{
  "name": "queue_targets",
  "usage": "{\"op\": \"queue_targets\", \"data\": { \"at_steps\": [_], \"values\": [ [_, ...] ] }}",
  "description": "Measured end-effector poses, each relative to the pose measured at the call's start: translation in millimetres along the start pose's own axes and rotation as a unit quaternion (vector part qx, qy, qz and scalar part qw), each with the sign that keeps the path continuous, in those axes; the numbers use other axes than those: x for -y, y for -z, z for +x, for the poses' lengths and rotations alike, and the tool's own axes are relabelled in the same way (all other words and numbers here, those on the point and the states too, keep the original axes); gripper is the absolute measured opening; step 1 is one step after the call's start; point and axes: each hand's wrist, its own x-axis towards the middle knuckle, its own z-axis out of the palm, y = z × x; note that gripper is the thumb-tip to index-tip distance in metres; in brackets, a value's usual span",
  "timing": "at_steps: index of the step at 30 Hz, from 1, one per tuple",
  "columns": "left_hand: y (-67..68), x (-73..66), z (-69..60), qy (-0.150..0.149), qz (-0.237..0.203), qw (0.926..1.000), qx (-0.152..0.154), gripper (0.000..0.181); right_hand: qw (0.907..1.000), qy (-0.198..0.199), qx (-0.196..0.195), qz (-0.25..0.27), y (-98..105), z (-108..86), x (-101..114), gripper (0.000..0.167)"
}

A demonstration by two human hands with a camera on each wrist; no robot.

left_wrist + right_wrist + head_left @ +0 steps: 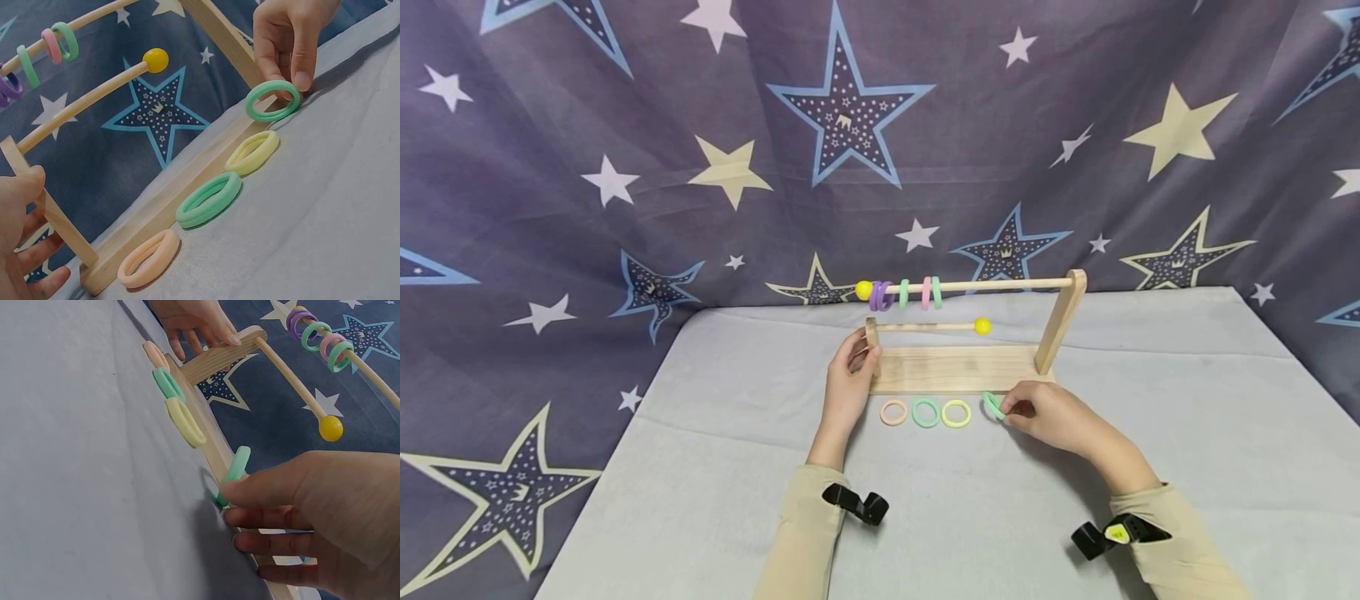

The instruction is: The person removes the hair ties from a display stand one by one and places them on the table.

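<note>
My right hand point(1060, 417) pinches a green hair tie point(237, 464) between thumb and fingertips, raised on edge by the front right of a wooden stand point(955, 369). At the stand's other end, my left hand point(847, 387) holds the short upright post point(59, 231), thumb on the near side and fingers behind. Along the base's front edge lie a peach hair tie point(153, 274), another green hair tie point(212, 211) and a yellow hair tie point(254, 165). Purple, green and pink hair ties point(927, 293) hang on the upper rod point(1000, 285).
The lower rod point(925, 327) ends in a yellow ball point(982, 326), and a second yellow ball point(864, 290) caps the upper rod. A tall post point(1060, 323) rises at the right. Grey cloth point(970, 517) covers the table; a star-patterned curtain point(880, 217) hangs behind.
</note>
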Motion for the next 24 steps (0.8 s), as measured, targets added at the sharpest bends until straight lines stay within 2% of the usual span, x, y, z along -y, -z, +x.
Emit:
{"op": "queue_targets", "data": {
  "at_steps": [6,24],
  "values": [
    [-0.1,1.4,0.2,0.000,-0.007,1.0000,0.001,0.044,0.9999,0.004,0.013,0.000,0.8,0.3,1.3,0.010],
    [0.4,1.6,0.2,-0.003,0.000,1.0000,0.006,0.044,0.9993,0.014,0.014,0.031,-0.6,0.8,1.2,0.004]
  ]
}}
